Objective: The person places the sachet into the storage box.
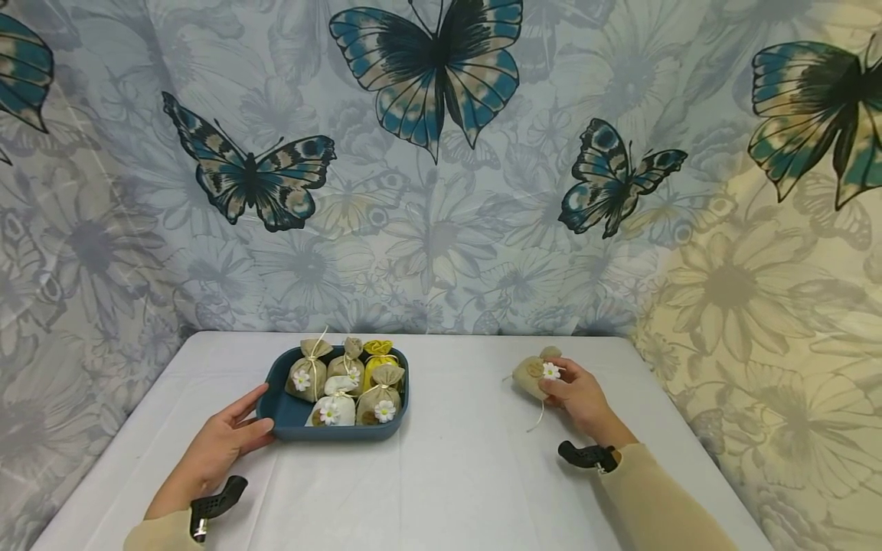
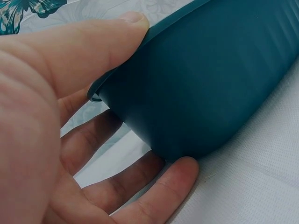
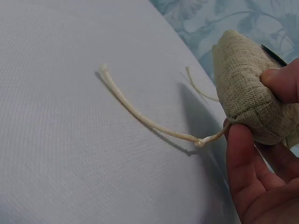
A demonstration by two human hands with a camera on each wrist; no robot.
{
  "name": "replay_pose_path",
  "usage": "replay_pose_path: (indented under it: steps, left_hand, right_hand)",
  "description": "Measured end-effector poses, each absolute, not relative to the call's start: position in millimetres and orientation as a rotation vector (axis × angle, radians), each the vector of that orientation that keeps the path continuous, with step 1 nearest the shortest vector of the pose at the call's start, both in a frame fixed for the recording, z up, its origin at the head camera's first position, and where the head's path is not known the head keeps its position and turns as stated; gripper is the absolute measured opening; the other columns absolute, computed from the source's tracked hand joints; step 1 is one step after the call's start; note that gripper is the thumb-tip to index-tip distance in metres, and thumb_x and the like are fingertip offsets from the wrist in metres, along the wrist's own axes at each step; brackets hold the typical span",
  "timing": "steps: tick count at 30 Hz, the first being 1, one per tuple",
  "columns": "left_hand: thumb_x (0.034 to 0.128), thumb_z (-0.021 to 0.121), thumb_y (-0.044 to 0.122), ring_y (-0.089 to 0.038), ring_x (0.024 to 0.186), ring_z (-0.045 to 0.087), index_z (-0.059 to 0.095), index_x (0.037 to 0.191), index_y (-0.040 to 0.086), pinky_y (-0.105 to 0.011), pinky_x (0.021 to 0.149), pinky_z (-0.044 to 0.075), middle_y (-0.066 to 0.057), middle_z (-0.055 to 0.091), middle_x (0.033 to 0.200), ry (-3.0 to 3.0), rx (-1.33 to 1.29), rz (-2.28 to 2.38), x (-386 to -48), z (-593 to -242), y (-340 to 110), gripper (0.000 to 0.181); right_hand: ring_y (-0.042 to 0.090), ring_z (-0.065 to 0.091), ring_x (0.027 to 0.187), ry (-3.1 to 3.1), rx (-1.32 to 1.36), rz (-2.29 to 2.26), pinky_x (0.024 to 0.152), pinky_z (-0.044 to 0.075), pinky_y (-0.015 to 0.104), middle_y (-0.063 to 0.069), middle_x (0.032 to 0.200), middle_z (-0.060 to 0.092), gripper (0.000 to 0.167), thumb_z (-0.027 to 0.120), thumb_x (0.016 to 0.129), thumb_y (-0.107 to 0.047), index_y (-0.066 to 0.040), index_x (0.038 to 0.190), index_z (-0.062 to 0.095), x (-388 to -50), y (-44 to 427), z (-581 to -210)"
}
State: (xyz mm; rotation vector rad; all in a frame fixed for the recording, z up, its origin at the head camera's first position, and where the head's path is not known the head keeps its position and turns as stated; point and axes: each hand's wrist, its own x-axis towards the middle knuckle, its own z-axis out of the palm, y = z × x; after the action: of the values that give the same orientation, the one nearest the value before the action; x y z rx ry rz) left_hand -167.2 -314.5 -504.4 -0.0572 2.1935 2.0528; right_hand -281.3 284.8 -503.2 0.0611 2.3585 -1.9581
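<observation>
My right hand [image 1: 579, 394] pinches a beige drawstring sachet [image 1: 529, 377] with a white flower on it, over the right part of the table. In the right wrist view, thumb and fingers grip the sachet's woven cloth [image 3: 243, 77], and its cream cord [image 3: 140, 116] trails below. At the left, my left hand [image 1: 223, 440] holds the end of a blue tray [image 1: 338, 435]. The left wrist view has the thumb on the tray's rim and the fingers against its wall [image 2: 187, 84]. Inside are several tied sachets, including a yellow one [image 1: 373, 375] and a white one [image 1: 335, 405].
A white cloth [image 1: 448, 490] covers the table, whose back edge meets a butterfly-patterned hanging [image 1: 441, 252]. More patterned fabric hangs at both sides. Each wrist wears a black device, one at the left [image 1: 219, 501] and one at the right [image 1: 586, 455].
</observation>
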Motion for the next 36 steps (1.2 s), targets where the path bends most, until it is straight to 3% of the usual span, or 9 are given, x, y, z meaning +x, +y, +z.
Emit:
replay_pose_path:
  steps: [8, 21, 36]
  left_hand:
    - [0.0978, 0.067, 0.012, -0.044, 0.138, 0.026, 0.017, 0.161, 0.009, -0.041, 0.095, 0.053, -0.028, 0.002, 0.161, 2.177, -0.034, 2.073, -168, -504, -313, 0.080]
    - [0.0977, 0.067, 0.012, -0.045, 0.138, 0.026, 0.017, 0.161, 0.009, -0.040, 0.094, 0.054, -0.027, 0.002, 0.162, 2.188, -0.036, 2.071, -168, -504, -313, 0.080]
    - [0.0982, 0.066, 0.012, -0.043, 0.139, 0.024, 0.016, 0.161, 0.011, -0.040, 0.095, 0.053, -0.025, 0.002, 0.162, 2.174, -0.046, 2.065, -167, -505, -314, 0.081]
  right_hand:
    - [0.018, 0.059, 0.091, 2.267, 0.015, -2.126, 0.071, 0.057, 0.027, 0.014, 0.114, 0.057, 0.056, 0.066, 0.095, -0.003, 0.002, 0.145, 0.042, -279, 282, -492]
    - [0.024, 0.057, 0.103, 2.104, -0.068, -2.196, 0.081, 0.059, 0.032, 0.020, 0.128, 0.045, 0.062, 0.065, 0.095, -0.002, 0.000, 0.150, 0.036, -273, 251, -451]
    - [0.031, 0.059, 0.101, 1.862, -0.448, -2.228, 0.077, 0.061, 0.037, 0.023, 0.129, 0.046, 0.058, 0.067, 0.094, 0.003, -0.003, 0.146, 0.044, -263, 157, -374]
